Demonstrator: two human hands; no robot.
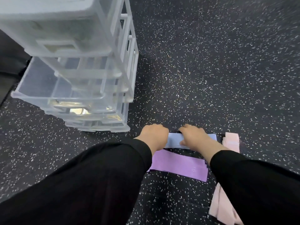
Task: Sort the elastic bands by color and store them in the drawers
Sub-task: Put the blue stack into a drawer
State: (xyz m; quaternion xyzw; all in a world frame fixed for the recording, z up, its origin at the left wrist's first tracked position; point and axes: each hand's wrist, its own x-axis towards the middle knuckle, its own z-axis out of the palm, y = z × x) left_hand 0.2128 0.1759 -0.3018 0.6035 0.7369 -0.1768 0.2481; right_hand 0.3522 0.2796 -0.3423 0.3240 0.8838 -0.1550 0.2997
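head view: a pale blue band (174, 140) lies flat on the speckled floor (211, 70), long axis running 9 to 3 o'clock. the left hand (155, 135) grips its left end with curled fingers; the right hand (194, 136) grips its middle. just toward 6 o'clock lies a purple band (178, 165), also lengthwise 9 to 3. pink bands (231, 142) sit at 3 o'clock. the clear drawer unit (81, 70) stands at 10 o'clock, one drawer (40, 85) pulled out. open floor spreads toward 12 and 2 o'clock.
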